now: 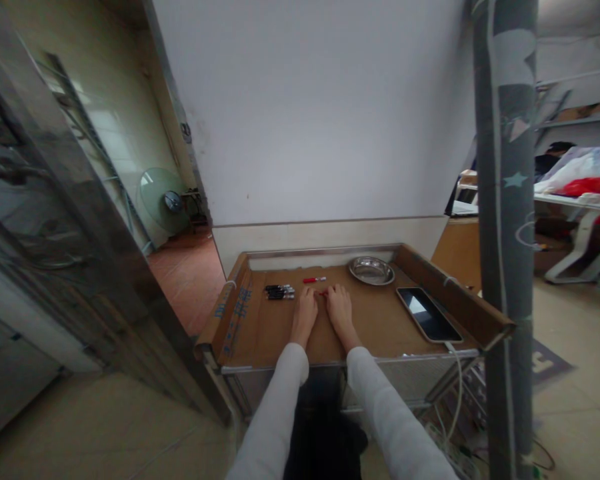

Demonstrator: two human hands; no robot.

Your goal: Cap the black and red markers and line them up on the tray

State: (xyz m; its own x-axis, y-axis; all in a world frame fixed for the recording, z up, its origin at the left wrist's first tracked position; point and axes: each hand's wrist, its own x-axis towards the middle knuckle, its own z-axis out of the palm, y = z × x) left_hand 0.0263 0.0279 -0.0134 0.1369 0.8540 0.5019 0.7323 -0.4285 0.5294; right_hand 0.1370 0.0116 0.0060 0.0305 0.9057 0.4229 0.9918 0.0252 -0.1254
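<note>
Standing behind everything: one pale wall (320,120). Below, one cardboard-lined table (375,327) with raised sides. One phone (429,315), cabled, at right. Left hand (307,310) and right hand (339,310), both pinched narrow. One metal dish (372,271) beyond phone. Black pens (280,292) by left hand, overlapping, count unclear. One red pen (314,280) ahead. Smallest: red piece (322,293), mid-table, held between both hands' fingertips, partly hidden.
</note>
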